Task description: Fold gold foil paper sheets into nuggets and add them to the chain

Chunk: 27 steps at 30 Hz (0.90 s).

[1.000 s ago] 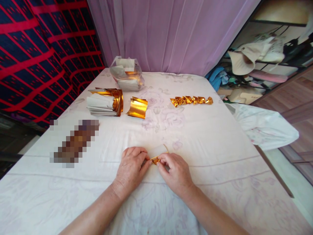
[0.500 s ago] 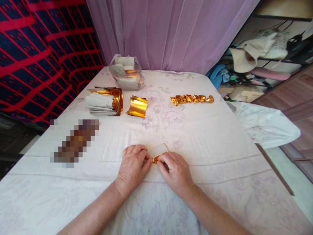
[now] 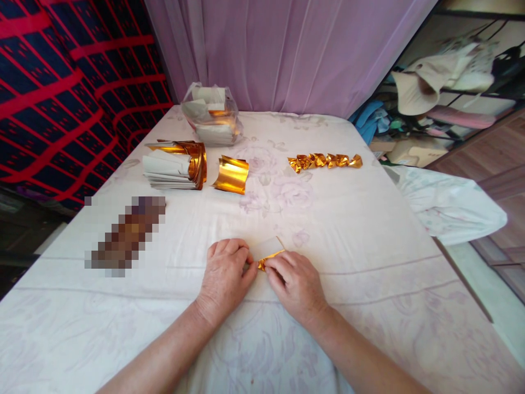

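Observation:
Between both hands lies a sheet of gold foil paper (image 3: 267, 249), pale side up, with its near edge folded over to show gold. My left hand (image 3: 227, 268) is closed, its thumb and fingers pinching the sheet's left end. On the near right edge, the fingers of my right hand (image 3: 296, 282) are closed and press the gold fold. Further off sits a fanned stack of gold foil paper (image 3: 174, 167), with a few loose curved gold sheets (image 3: 232, 175) beside it. A row of folded gold foil pieces (image 3: 326, 161) lies at the far right.
A clear plastic bag (image 3: 213, 117) of more paper stands at the table's back left. The left side holds a blurred-out item (image 3: 129, 232). A floral cloth covers the table (image 3: 361, 230). Shelves with a hat (image 3: 418, 87) and a white bundle (image 3: 455, 202) are at right.
The view has shifted slightly. Both hands keep their hold on the foil paper, with hardly any change in the fold.

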### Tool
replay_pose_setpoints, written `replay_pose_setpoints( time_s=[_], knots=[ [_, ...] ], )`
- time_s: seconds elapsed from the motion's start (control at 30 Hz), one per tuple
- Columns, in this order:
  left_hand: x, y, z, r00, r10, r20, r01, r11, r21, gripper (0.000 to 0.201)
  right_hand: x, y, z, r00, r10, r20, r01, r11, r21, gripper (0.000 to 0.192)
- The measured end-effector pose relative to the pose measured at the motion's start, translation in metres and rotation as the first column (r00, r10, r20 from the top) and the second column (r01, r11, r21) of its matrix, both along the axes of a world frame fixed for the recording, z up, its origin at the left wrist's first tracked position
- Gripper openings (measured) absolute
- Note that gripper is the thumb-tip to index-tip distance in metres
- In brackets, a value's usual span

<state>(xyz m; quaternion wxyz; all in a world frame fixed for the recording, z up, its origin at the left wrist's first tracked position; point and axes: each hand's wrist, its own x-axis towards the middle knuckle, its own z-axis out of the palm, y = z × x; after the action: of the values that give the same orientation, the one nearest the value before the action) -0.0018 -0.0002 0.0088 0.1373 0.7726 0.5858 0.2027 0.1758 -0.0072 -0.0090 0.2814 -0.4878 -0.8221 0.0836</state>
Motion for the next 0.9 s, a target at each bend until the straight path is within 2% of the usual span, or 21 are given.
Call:
replay_pose_setpoints(
  time_s=[0.3,0.67,0.9],
  knots=[
    [0.0013,-0.0004,0.0006,1.0,0.003,-0.024,-0.003,1.0,0.019,0.008,0.0009,-0.0004,-0.0006,1.0,0.014,0.022,-0.014,1.0,0.009,0.016],
    [0.0022,0.0004,0.0009,0.999,0.015,-0.036,-0.016,1.0,-0.023,0.014,0.0023,-0.0006,0.0012,0.999,0.023,0.028,-0.022,0.999,-0.025,0.015],
    [0.001,0.0006,0.0001,1.0,0.023,0.001,-0.023,0.999,-0.045,0.012,0.0078,-0.0043,0.0005,0.998,0.058,0.022,-0.058,0.998,-0.016,0.022]
  ],
)
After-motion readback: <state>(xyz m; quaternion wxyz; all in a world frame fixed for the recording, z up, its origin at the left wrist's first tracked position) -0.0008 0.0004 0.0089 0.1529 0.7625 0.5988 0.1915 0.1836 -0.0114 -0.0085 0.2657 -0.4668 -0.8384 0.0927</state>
